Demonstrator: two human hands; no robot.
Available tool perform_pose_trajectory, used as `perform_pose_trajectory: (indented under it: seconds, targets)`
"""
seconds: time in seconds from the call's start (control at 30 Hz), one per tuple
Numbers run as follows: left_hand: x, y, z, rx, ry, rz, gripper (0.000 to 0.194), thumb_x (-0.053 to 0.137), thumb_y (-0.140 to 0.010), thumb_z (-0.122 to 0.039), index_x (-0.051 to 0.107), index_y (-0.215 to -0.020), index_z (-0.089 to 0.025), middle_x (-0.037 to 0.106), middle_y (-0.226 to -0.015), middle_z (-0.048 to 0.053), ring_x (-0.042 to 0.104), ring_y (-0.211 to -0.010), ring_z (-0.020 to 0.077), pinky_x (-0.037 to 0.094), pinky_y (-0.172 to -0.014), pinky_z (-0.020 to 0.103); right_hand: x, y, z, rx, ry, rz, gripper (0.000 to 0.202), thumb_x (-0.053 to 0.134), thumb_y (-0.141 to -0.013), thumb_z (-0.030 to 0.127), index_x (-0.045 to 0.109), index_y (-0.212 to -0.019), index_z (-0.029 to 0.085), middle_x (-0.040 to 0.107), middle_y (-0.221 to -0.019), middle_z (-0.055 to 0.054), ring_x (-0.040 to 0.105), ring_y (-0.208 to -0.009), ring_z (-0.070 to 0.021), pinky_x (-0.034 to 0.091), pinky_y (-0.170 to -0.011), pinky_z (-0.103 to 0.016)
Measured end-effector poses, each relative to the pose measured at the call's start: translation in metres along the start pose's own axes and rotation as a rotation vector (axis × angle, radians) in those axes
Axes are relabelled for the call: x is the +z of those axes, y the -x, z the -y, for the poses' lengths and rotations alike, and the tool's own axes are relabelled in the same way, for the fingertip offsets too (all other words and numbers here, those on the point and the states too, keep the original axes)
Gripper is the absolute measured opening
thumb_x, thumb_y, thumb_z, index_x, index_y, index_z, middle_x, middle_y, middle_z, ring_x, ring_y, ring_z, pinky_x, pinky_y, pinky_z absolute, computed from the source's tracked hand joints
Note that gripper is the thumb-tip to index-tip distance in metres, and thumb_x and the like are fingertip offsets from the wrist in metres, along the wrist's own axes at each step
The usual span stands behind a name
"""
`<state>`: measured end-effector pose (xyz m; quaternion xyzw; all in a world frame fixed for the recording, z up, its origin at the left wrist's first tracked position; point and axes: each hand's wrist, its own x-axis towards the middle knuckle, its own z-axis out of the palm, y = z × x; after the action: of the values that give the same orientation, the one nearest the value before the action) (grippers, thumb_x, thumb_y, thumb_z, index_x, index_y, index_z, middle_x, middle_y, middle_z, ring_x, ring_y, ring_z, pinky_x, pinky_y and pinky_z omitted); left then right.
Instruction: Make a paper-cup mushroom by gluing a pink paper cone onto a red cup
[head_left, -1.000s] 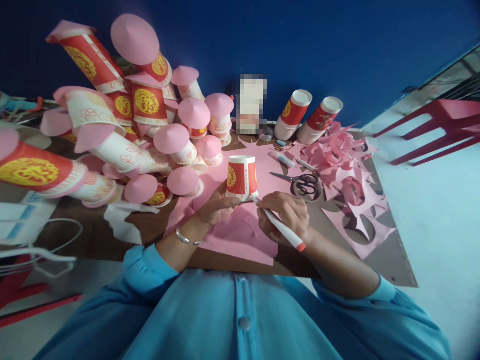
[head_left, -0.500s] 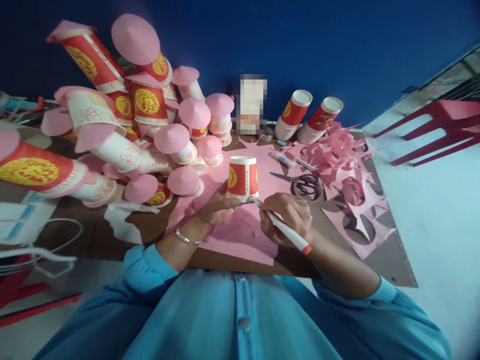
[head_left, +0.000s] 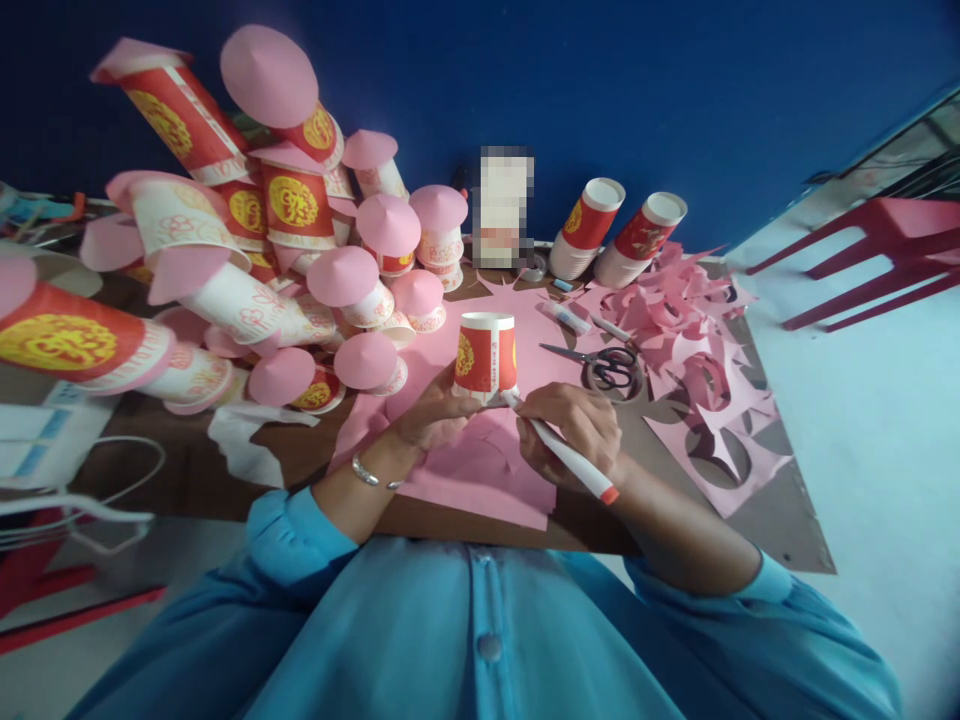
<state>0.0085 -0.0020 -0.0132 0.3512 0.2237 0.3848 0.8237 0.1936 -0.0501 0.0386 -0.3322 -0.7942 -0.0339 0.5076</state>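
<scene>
A red and white paper cup (head_left: pixel 480 358) with yellow medallions is held in my left hand (head_left: pixel 433 415), whose fingers close around its lower part. My right hand (head_left: pixel 574 430) grips a white marker (head_left: pixel 574 462) with an orange end. The marker's tip meets the cup low on its right side; the exact mark under it is too small to make out. Below both hands lie pink paper sheets (head_left: pixel 480 475) on the brown table.
Paper cups with pink cone tops (head_left: pixel 356 275) crowd the left side. Black scissors (head_left: pixel 611 368) rest on a tape roll at right, near pink offcuts (head_left: pixel 705 350). Two stacks of cups (head_left: pixel 589 230) stand by the blue wall. A red stool (head_left: pixel 885 240) is beyond the table.
My right hand and the marker have shifted very slightly up and to the left. The cup and my left hand look almost unmoved.
</scene>
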Motion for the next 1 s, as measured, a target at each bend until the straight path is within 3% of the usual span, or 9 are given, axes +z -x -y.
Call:
perform_pose_trajectory:
  seconds: [0.63,0.83,1.0]
  targets:
    - [-0.0004,0.0,0.0004,0.004,0.008,0.003,0.068,0.088,-0.069,-0.026,0.065,-0.133,-0.031,0.077,-0.12,0.004,0.068,-0.126,0.0339,0.051,-0.11,0.053,0.0006,-0.0001,0.0014,0.011,0.006,-0.011,0.018,0.06,-0.087,0.009,0.06,-0.101,0.02,0.068,-0.071,-0.001,0.068,-0.058,-0.0151,0.056,-0.055,-0.025]
    - [-0.003,0.0008,0.0013,0.001,0.019,-0.003,0.06,0.088,-0.069,-0.029,0.07,-0.126,-0.028,0.077,-0.12,0.004,0.063,-0.13,0.0387,0.049,-0.11,0.054,-0.0006,-0.0004,0.0024,-0.006,-0.018,-0.009,0.019,0.06,-0.085,0.007,0.06,-0.1,0.019,0.067,-0.069,-0.001,0.067,-0.056,-0.0155,0.055,-0.054,-0.026]
    - [0.0002,0.0009,-0.0005,0.01,0.02,-0.02,0.063,0.087,-0.068,-0.031,0.069,-0.129,-0.032,0.077,-0.121,0.003,0.064,-0.128,0.0353,0.049,-0.111,0.055,-0.0019,-0.0002,0.0025,-0.012,-0.005,-0.02,0.019,0.06,-0.089,0.01,0.06,-0.104,0.021,0.069,-0.073,-0.001,0.069,-0.061,-0.0152,0.058,-0.055,-0.026]
